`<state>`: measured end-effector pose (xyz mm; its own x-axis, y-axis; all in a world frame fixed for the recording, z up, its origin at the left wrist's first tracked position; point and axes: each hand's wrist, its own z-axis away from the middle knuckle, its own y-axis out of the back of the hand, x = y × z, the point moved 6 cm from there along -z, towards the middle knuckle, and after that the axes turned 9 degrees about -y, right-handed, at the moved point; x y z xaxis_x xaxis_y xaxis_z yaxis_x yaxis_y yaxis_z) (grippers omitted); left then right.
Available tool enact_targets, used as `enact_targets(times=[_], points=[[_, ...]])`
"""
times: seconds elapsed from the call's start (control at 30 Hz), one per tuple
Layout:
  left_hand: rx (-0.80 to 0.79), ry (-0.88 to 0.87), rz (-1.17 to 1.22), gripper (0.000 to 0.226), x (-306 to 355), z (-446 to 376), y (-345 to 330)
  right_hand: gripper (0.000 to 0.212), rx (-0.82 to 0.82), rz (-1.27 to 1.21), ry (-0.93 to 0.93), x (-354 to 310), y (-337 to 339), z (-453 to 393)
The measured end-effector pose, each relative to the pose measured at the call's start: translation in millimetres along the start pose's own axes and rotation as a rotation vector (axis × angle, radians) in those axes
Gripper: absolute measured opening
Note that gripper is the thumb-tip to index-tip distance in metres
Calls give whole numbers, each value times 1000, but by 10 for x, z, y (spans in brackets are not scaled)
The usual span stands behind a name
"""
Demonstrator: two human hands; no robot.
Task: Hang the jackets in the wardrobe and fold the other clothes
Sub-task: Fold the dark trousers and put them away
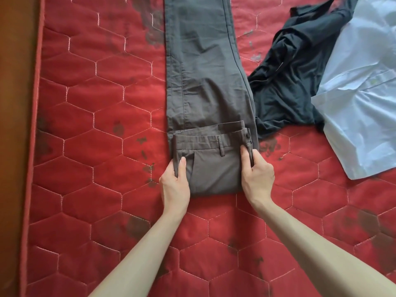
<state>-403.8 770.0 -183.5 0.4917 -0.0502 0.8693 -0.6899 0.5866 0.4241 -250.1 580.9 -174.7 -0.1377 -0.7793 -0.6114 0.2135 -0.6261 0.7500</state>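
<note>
Left hand (174,185) pinches the left edge of the folded waist section of the grey-brown cotton trousers (205,82), thumb on top, fingers curled under the fabric. Right hand (257,174) grips the right edge just below the waistband button, thumb on top too. Both arms bare. Trousers lie lengthwise on the red quilted mattress (96,146) with hexagon stitching; waist end is folded over onto the legs, which run off the top of view. Crumpled black garment (289,82) touches the trousers' right side. Pale blue button shirt (360,93) lies partly over the black one, far right. Dark stains on the mattress.
</note>
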Motion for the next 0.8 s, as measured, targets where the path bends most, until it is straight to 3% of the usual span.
enact_targets(times=[0.17,0.23,0.27,0.33,0.4,0.43,0.53,0.67,0.8], points=[[100,-15,-237,46,107,-17,22,36,110,193,31,11,-1,-3],[150,-75,-390,34,207,-9,36,26,165,175,67,-17,48,-18],[174,-149,-426,23,266,8,41,29,196,176,130,-65,73,-20],[179,-409,-458,36,383,52,2,47,224,236,452,-255,60,24],[23,-687,-573,48,450,71,-153,54,121,385,825,-390,-66,106],[-98,-771,-655,53,457,71,-248,54,49,465,925,-389,-138,114],[-344,-818,-820,67,306,-42,-366,68,-100,618,860,-239,-241,-38],[-437,-825,-868,76,115,-217,-293,84,-135,715,817,-131,-331,-114],[-525,-930,-928,77,109,-278,-266,84,-210,687,862,-134,-283,-149]])
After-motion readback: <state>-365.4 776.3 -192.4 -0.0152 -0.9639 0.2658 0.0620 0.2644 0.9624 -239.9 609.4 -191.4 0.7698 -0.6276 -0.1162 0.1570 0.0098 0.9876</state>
